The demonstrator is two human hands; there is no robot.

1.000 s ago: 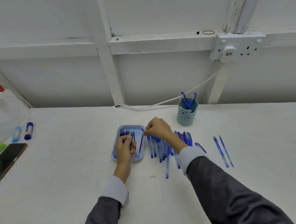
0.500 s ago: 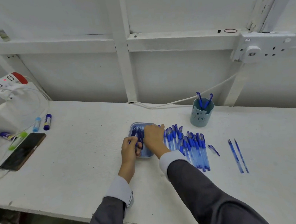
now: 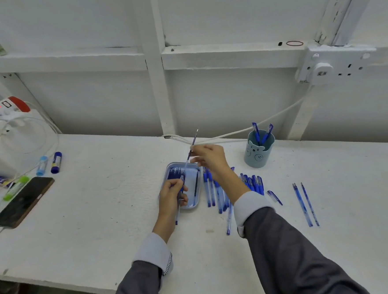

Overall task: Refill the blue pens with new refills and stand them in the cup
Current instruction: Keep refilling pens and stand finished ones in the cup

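Note:
My left hand [image 3: 171, 195] grips a blue pen barrel [image 3: 177, 213] over the near end of a small blue tray [image 3: 193, 206] that holds several refills. Above the tray's far end, my right hand [image 3: 208, 158] pinches a thin refill [image 3: 194, 142], tip pointing up and away. A row of several blue pens [image 3: 216, 191] lies on the white table right of the tray, partly hidden by my right forearm. The light blue bear cup [image 3: 257, 152] stands further back right with two pens [image 3: 261, 133] upright in it.
Two thin blue refills [image 3: 305, 204] and a loose pen cap [image 3: 274, 197] lie to the right. A phone [image 3: 22, 202], glue sticks [image 3: 56, 162] and a power strip [image 3: 0, 110] with cables sit at the far left. A white cable [image 3: 233, 133] runs along the wall to a socket [image 3: 334, 64].
My right hand has lifted from the tray with a refill pinched in its fingers. My left hand stays over the tray with the pen barrel. The view shifted slightly.

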